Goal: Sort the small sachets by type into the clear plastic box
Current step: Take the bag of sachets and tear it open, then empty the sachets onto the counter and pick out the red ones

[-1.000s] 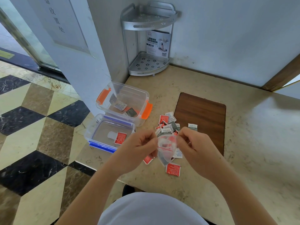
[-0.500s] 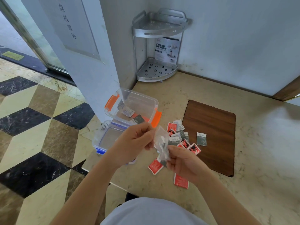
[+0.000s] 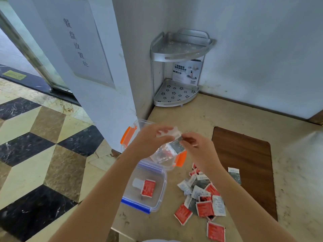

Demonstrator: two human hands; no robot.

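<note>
- At the near edge of the bench (image 3: pixel 201 112), a loose pile of red and grey sachets (image 3: pixel 202 198) lies right of the box lid (image 3: pixel 157 194), which carries one red sachet (image 3: pixel 148 187).
- Above the clear plastic box (image 3: pixel 139 124), the left hand (image 3: pixel 150 138) pinches a clear plastic bag (image 3: pixel 162 154); the right hand (image 3: pixel 195 147) pinches a grey sachet (image 3: pixel 176 145) at the bag's mouth.
- Farther back, a metal corner rack (image 3: pixel 176 95) stands against the wall.
</note>
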